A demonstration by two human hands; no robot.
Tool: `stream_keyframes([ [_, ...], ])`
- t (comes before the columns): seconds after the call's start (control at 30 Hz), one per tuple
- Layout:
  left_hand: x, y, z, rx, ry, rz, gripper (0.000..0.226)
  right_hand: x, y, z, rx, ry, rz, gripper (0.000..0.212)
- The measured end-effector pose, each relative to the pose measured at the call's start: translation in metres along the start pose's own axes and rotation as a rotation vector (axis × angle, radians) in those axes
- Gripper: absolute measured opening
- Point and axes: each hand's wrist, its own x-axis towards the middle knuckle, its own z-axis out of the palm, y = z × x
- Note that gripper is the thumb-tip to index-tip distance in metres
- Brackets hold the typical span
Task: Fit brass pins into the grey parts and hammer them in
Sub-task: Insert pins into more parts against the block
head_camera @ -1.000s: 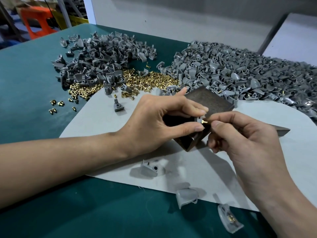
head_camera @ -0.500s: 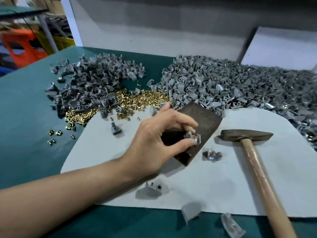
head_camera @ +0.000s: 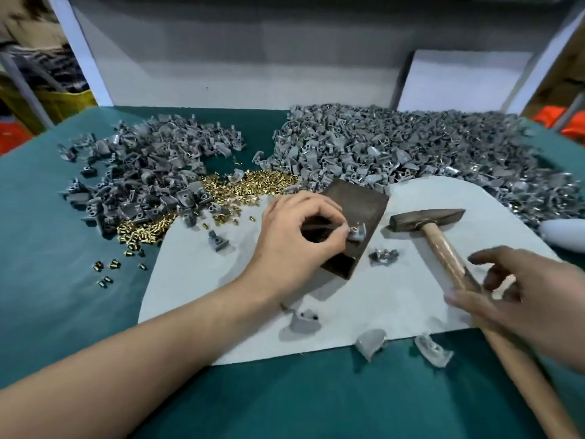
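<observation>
Head view: left hand (head_camera: 294, 245) pinches a grey part (head_camera: 357, 233) between thumb and fingers, holding it on the dark metal block (head_camera: 364, 204) with a brass pin (head_camera: 355, 227) standing in its top, just as half a second earlier. Right hand (head_camera: 519, 299), out of view then, now hovers blurred over the wooden handle of the hammer (head_camera: 427, 218), fingers spread apart and not closed round it. Hammer lies where it lay before, right of the block on the white sheet (head_camera: 380, 299) covering the green table (head_camera: 47, 217).

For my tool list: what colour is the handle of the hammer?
The hammer handle is light brown wood; the head view shows it.
</observation>
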Motion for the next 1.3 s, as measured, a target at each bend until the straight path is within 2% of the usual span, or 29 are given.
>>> stream_keyframes([
  [0.13,0.0,0.0,0.001,-0.016,0.051,-0.029,0.008,0.027,-0.023,0.002,-0.065,-0.136,0.145,0.031],
  [0.17,0.0,-0.001,0.001,-0.015,0.083,-0.048,0.008,0.031,-0.028,-0.003,-0.005,-0.188,0.167,0.023],
  [0.23,0.001,-0.001,0.001,-0.008,0.107,-0.091,0.007,0.038,-0.033,-0.019,0.263,-0.338,0.237,0.012],
  [0.3,0.001,-0.001,0.002,-0.014,0.086,-0.118,0.007,0.04,-0.038,-0.03,0.506,-0.446,0.25,0.014],
  [0.37,0.001,-0.002,0.003,-0.028,0.072,-0.127,0.006,0.04,-0.035,-0.035,0.592,-0.391,0.207,0.023],
  [0.4,0.002,-0.003,0.003,-0.039,0.067,-0.127,0.006,0.038,-0.038,-0.036,0.584,-0.296,0.178,0.025],
  [0.47,0.003,-0.005,0.004,-0.075,0.054,-0.123,0.007,0.029,-0.043,-0.037,0.626,-0.184,0.053,0.007],
  [0.5,0.004,-0.006,0.004,-0.093,0.047,-0.122,0.007,0.025,-0.047,-0.038,0.702,-0.195,0.0,0.006],
  [0.57,0.005,-0.007,0.004,-0.11,0.032,-0.125,0.009,0.017,-0.06,-0.038,0.785,-0.253,-0.117,0.025],
  [0.73,0.007,-0.008,0.003,-0.16,0.041,-0.148,0.02,0.01,-0.087,-0.037,0.652,-0.111,-0.255,0.05],
  [0.9,0.007,-0.008,0.004,-0.173,0.046,-0.128,0.018,0.009,-0.094,-0.039,0.5,-0.09,-0.262,0.034],
  [1.13,0.005,-0.008,0.005,-0.216,0.043,-0.151,0.023,0.011,-0.099,-0.047,0.547,0.075,-0.291,0.041],
  [1.3,0.006,-0.008,0.005,-0.251,0.046,-0.143,0.016,0.008,-0.106,-0.032,0.38,-0.096,-0.292,0.044],
])
